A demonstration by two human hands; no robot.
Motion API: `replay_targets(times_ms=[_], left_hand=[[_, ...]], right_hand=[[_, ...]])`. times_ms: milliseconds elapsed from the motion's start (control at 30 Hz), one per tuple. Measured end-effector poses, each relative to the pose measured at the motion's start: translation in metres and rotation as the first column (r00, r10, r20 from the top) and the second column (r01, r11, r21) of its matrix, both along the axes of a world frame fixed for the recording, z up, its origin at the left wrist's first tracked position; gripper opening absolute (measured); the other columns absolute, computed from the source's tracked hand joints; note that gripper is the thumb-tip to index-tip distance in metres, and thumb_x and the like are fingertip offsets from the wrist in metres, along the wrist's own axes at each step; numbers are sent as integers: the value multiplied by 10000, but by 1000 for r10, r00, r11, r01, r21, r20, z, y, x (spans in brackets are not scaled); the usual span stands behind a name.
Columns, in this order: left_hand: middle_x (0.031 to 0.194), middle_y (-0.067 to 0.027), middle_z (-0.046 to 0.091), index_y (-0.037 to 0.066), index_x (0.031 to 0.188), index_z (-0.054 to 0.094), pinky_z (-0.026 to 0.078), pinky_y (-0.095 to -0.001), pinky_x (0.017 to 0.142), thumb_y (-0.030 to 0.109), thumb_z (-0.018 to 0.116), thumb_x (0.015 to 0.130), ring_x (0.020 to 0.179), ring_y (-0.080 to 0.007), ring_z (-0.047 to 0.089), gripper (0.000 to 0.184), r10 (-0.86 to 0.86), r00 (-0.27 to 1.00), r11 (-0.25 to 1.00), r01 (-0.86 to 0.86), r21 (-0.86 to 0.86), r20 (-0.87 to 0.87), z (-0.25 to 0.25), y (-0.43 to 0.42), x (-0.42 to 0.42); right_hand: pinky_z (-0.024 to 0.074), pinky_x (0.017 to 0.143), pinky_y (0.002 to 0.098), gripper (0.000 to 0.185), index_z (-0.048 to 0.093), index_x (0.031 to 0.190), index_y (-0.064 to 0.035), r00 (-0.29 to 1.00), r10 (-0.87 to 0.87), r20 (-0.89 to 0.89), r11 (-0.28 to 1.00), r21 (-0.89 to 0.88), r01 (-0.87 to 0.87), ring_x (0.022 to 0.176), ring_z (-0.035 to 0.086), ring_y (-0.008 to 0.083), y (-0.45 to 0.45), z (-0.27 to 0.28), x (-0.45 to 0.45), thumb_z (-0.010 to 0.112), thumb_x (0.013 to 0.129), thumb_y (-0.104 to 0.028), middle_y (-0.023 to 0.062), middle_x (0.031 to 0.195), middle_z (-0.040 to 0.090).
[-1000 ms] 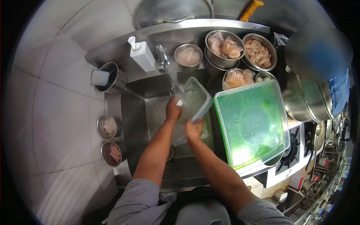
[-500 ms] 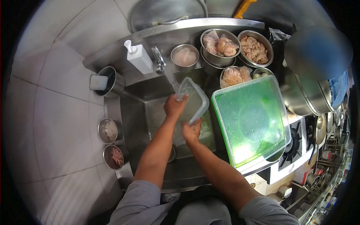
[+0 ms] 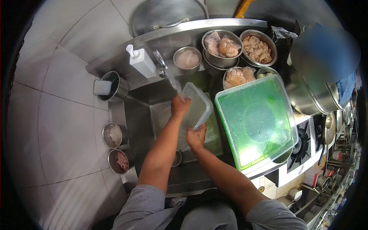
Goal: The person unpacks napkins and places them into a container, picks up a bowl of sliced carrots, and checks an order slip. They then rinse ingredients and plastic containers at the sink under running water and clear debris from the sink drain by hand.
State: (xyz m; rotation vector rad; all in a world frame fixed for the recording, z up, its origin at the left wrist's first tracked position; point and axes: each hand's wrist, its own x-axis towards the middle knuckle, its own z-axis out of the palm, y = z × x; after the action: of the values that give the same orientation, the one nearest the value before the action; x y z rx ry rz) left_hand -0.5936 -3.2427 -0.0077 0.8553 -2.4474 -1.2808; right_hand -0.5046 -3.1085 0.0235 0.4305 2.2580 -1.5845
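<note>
A clear plastic container (image 3: 205, 102) is tilted over the steel sink (image 3: 140, 126), gripped by both of my hands. My left hand (image 3: 180, 106) closes on its left edge, right under the stream of water (image 3: 174, 83) from the faucet (image 3: 160, 63). Lower down, my right hand (image 3: 196, 137) is wrapped on the near corner of the container. Water splashes where the stream meets the container and my left fingers. Part of the container's near side is hidden by my hands.
On the right lies a green-tinted container with a clear lid (image 3: 255, 119). Steel bowls of meat (image 3: 258, 50) stand behind it. A white pump bottle (image 3: 142, 61) is beside the faucet. Small bowls (image 3: 119, 161) line the left ledge. A stove burner (image 3: 301, 143) is at right.
The clear container has turned slightly and shifted a little down in view, still in both hands. Water keeps running. The whole view has shifted slightly.
</note>
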Motion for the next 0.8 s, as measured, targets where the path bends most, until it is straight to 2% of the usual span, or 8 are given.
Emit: replay_targets(times_ms=[233,333,400,533,600,633,733,800], left_hand=[[873,-214,667,32,881,637,491,-456,784,290,615,765,888,-415,634,284,101,993,994,-99,-39,63,21,12,-6],[905,-204,669,46,925,628,494,-455,771,277,631,763,896,-413,630,282,24,995,998,-18,-57,94,-3,6,-2],[890,-201,663,51,974,611,494,-454,742,260,663,749,874,-398,634,311,-87,996,995,87,-40,6,-3,4,12],[867,-193,657,44,993,596,498,-429,719,207,680,733,863,-374,645,318,-74,991,988,87,-125,109,10,-5,41],[836,-164,650,45,1003,586,502,-377,709,110,660,742,826,-320,658,279,-37,997,997,32,-75,-66,17,-4,56],[836,-164,650,45,1003,586,502,-377,709,110,660,742,826,-320,658,279,-23,998,997,18,-82,-64,19,-2,65],[857,-108,650,45,1017,572,496,-326,703,17,617,769,798,-245,650,254,-6,954,999,22,48,-301,17,-3,85],[894,-77,635,43,1035,562,484,-297,751,-11,602,793,845,-189,621,251,107,894,994,-87,65,-434,-2,-14,97]], right_hand=[[411,949,476,579,384,1195,-20,998,29,-50,1000,6,-28,1093,526,434,4,2,7,672,707,-138,232,1178,477],[410,938,480,540,383,1179,-14,997,19,-79,1000,-1,-20,1083,522,440,7,-1,11,647,720,-122,239,1164,470],[406,936,484,507,382,1161,-12,993,22,-112,999,35,-18,1090,514,447,10,-6,12,632,730,-106,244,1149,465],[386,952,493,558,360,1228,-7,986,22,-166,1000,-7,-24,1121,486,450,13,-19,26,617,737,-69,254,1163,448],[364,974,496,614,318,1309,2,914,43,-404,993,-86,-84,1160,456,437,15,-27,40,579,754,-15,253,1202,427],[364,974,496,614,318,1309,2,914,53,-403,991,-92,-98,1160,456,437,17,-20,46,579,754,-15,253,1202,427],[342,1001,477,651,260,1366,18,925,156,-345,983,-36,-180,1187,437,407,25,-2,59,554,785,2,246,1245,400],[359,990,448,610,284,1346,39,950,186,-252,973,-85,-213,1159,465,404,32,3,65,566,807,-13,250,1239,432]])
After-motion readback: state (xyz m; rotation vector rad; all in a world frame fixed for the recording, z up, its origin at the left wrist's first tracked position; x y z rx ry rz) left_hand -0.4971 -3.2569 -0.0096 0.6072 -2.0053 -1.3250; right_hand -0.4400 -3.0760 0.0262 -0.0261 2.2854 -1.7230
